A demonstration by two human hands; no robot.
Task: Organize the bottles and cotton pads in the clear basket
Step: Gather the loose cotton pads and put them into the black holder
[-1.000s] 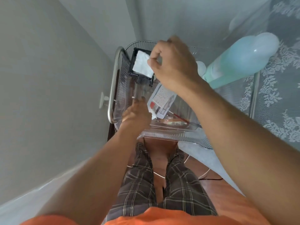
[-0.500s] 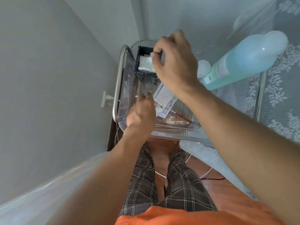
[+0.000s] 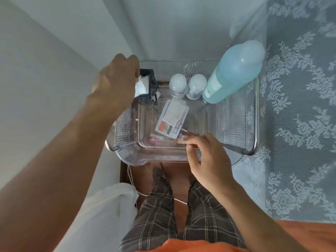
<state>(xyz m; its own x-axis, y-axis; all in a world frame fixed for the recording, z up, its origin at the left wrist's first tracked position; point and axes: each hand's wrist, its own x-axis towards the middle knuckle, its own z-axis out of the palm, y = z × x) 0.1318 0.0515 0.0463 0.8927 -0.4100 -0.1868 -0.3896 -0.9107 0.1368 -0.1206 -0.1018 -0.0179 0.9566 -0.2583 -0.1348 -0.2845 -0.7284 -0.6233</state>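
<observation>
A clear ribbed basket [image 3: 127,157] sits in front of me. In its far left corner a black holder [image 3: 151,82] contains white cotton pads [image 3: 142,86]. My left hand [image 3: 114,84] is curled over the pads and hides most of them. Two small clear bottles [image 3: 178,84] [image 3: 197,85] stand along the far wall. A tall blue-green bottle [image 3: 234,70] leans in the far right corner. At the near right edge, my right hand [image 3: 205,155] pinches a thin stick [image 3: 181,140].
A flat packet [image 3: 172,119] lies on the basket floor, with a small pink item [image 3: 155,139] near the front wall. A metal rail [image 3: 256,124] frames the basket. Lace cloth [image 3: 300,106] hangs on the right, a wall on the left, and a white bag [image 3: 109,206] by my legs.
The view has swung to look straight down. My right hand left the cotton pad holder and now pinches a stick at the near right. My left hand moved up onto the pads.
</observation>
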